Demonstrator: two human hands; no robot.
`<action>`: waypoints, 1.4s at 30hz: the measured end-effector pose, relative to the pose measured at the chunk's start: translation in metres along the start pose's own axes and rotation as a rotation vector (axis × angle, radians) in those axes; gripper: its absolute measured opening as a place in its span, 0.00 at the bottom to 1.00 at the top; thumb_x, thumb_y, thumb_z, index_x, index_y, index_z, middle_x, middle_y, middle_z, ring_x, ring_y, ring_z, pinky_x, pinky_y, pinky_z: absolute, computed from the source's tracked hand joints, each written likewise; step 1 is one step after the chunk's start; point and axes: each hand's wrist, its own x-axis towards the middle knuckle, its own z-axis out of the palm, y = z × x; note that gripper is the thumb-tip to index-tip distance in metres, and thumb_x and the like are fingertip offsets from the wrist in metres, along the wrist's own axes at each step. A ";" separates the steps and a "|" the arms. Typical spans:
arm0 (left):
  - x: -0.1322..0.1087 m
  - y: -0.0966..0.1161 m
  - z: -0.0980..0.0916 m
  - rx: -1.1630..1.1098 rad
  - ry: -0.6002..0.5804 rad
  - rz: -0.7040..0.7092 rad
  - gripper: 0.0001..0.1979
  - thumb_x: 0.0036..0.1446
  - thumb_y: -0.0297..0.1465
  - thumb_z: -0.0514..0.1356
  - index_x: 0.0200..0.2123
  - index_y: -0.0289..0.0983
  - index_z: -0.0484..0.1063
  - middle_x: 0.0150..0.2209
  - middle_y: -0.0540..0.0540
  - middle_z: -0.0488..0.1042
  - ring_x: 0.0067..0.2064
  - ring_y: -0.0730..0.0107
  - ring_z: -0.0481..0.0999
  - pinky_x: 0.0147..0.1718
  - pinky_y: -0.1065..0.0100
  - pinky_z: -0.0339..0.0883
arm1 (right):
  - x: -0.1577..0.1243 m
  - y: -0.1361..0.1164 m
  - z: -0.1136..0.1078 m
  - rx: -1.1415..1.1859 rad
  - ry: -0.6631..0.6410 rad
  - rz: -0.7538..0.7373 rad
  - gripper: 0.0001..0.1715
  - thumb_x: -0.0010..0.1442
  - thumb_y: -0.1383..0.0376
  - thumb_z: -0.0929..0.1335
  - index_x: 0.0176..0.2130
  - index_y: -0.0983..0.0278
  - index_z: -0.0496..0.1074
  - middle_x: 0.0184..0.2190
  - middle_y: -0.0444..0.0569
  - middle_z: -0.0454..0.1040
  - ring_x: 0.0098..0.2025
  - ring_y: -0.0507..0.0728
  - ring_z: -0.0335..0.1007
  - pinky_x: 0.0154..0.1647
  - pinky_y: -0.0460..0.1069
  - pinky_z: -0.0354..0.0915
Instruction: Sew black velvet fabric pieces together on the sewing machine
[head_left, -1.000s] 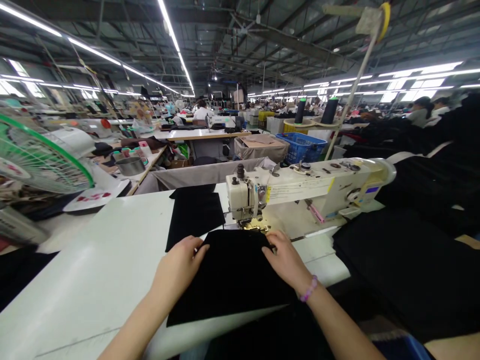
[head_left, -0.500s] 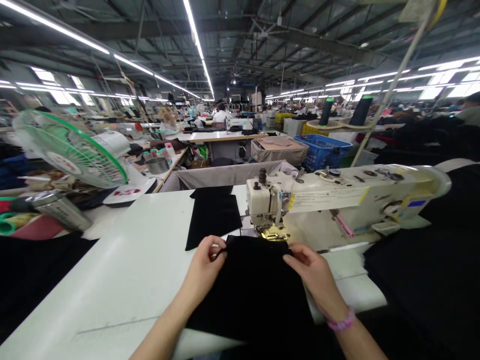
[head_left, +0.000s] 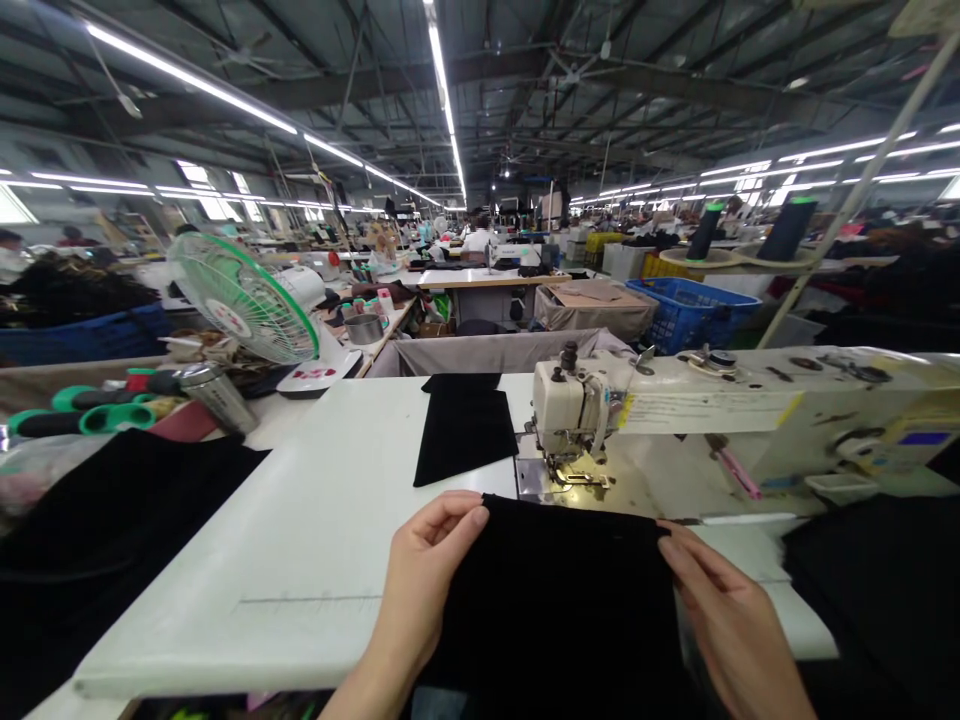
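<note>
A black fabric piece (head_left: pixel 562 610) is stretched between my two hands, in front of the sewing machine (head_left: pixel 574 410). My left hand (head_left: pixel 431 560) pinches its upper left corner between thumb and fingers. At the upper right corner, my right hand (head_left: pixel 724 590) pinches the cloth in the same way. The fabric's top edge runs nearly straight, just on my side of the presser foot (head_left: pixel 581 480) and apart from it. Another black fabric piece (head_left: pixel 465 435) lies flat on the white table (head_left: pixel 315 520), left of the machine head.
A fan (head_left: pixel 240 300), a steel flask (head_left: pixel 217 395) and thread spools (head_left: pixel 112 415) stand at the left. Black cloth (head_left: pixel 97 540) hangs over the table's left side, with more dark cloth (head_left: pixel 877 590) at the right. Behind the machine are a blue basket (head_left: pixel 690 310) and thread cones (head_left: pixel 705 232).
Both hands have drawn the black fabric toward me, away from the presser foot, and spread its top edge wider. The camera view has turned left.
</note>
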 end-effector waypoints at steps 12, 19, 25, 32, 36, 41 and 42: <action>-0.003 0.003 0.002 -0.064 0.068 0.032 0.12 0.41 0.37 0.75 0.25 0.37 0.79 0.33 0.48 0.80 0.36 0.71 0.76 0.39 0.73 0.69 | -0.001 -0.011 0.005 0.099 0.046 0.134 0.27 0.34 0.51 0.83 0.35 0.60 0.83 0.42 0.48 0.83 0.51 0.63 0.75 0.55 0.50 0.68; 0.002 0.010 0.000 -0.081 0.166 -0.031 0.18 0.29 0.36 0.78 0.24 0.37 0.77 0.28 0.51 0.79 0.33 0.74 0.75 0.35 0.79 0.69 | -0.005 -0.034 0.015 -0.005 -0.010 0.015 0.21 0.41 0.51 0.80 0.32 0.61 0.83 0.41 0.52 0.83 0.47 0.64 0.76 0.54 0.55 0.69; 0.013 0.003 -0.014 -0.103 0.160 -0.112 0.21 0.25 0.36 0.80 0.25 0.39 0.77 0.28 0.52 0.80 0.33 0.72 0.78 0.31 0.80 0.72 | -0.005 -0.052 0.026 0.073 -0.068 -0.010 0.18 0.43 0.53 0.80 0.30 0.63 0.82 0.31 0.48 0.82 0.37 0.59 0.76 0.44 0.52 0.71; 0.016 -0.009 -0.019 -0.083 0.194 -0.057 0.18 0.29 0.32 0.79 0.25 0.41 0.76 0.29 0.54 0.80 0.34 0.72 0.79 0.29 0.83 0.74 | -0.002 -0.048 0.029 0.119 -0.080 -0.003 0.20 0.43 0.52 0.80 0.29 0.64 0.79 0.26 0.46 0.79 0.31 0.55 0.72 0.37 0.49 0.69; 0.017 -0.013 -0.019 -0.063 0.183 -0.063 0.19 0.29 0.29 0.78 0.26 0.41 0.76 0.31 0.56 0.80 0.35 0.74 0.78 0.32 0.83 0.74 | 0.001 -0.046 0.029 0.131 -0.089 -0.012 0.19 0.45 0.54 0.80 0.29 0.64 0.77 0.26 0.44 0.77 0.31 0.53 0.71 0.37 0.48 0.68; 0.031 0.015 -0.013 0.035 0.132 0.038 0.19 0.28 0.32 0.77 0.24 0.39 0.72 0.28 0.53 0.78 0.35 0.69 0.77 0.33 0.75 0.72 | 0.002 -0.046 0.028 0.113 -0.111 -0.055 0.19 0.47 0.56 0.78 0.32 0.62 0.71 0.29 0.43 0.75 0.33 0.54 0.71 0.38 0.48 0.68; 0.038 0.026 -0.010 0.103 0.121 0.055 0.18 0.29 0.33 0.76 0.24 0.38 0.72 0.27 0.53 0.77 0.34 0.69 0.76 0.34 0.73 0.71 | -0.001 -0.046 0.027 0.074 -0.145 -0.081 0.17 0.49 0.57 0.77 0.34 0.62 0.70 0.30 0.43 0.75 0.34 0.54 0.72 0.39 0.48 0.68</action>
